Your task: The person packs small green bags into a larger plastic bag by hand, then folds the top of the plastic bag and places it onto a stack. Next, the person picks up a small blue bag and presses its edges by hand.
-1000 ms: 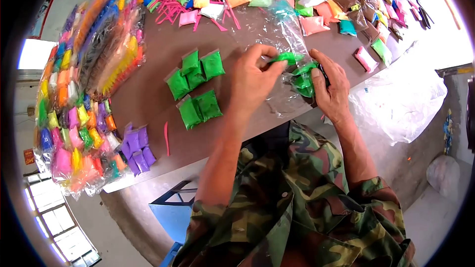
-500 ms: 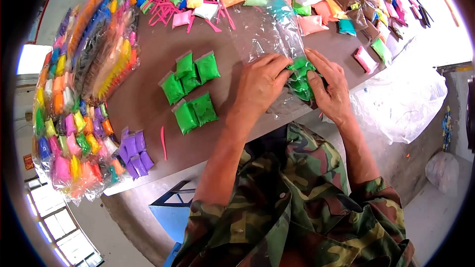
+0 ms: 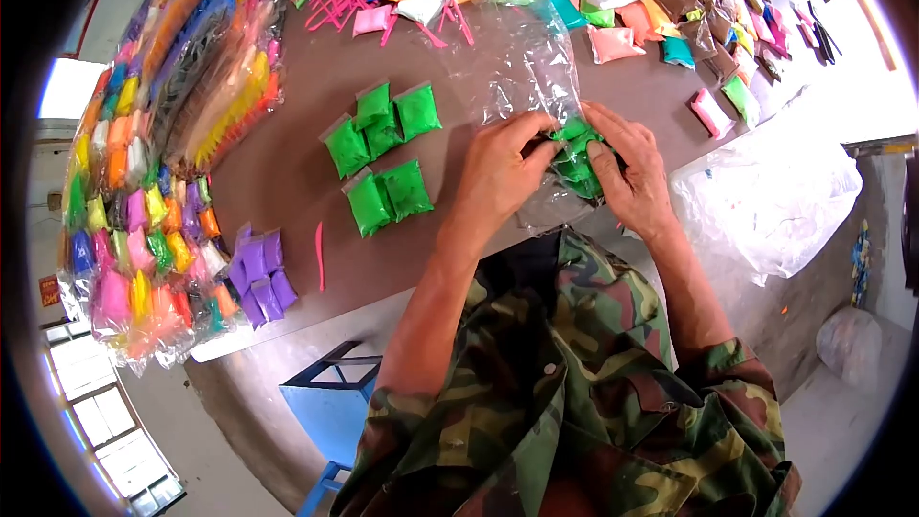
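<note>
A clear plastic bag (image 3: pixel 522 53) lies across the near side of the table, with several green packets (image 3: pixel 576 165) in its near end. My left hand (image 3: pixel 509 161) is closed on the bag at the packets' left side, fingers curled and thumb against them. From the right, my right hand (image 3: pixel 634 170) grips the green packets, its thumb pressed on top and its fingers around the far side. Part of the packets is hidden by both hands. To the left of my left hand lie loose green packets (image 3: pixel 407 190) in two small groups.
Purple packets (image 3: pixel 260 273) and a pink plastic tool (image 3: pixel 320 257) lie at the table's left front. Long bags of multicoloured packets (image 3: pixel 144 220) line the left edge. Mixed packets (image 3: pixel 613 43) are heaped at the back. A white plastic bag (image 3: pixel 766 196) hangs over the right edge.
The view has shifted slightly, moving the table items a little in the picture. Both hands stay on the green packets in the bag, with only small finger movements.
</note>
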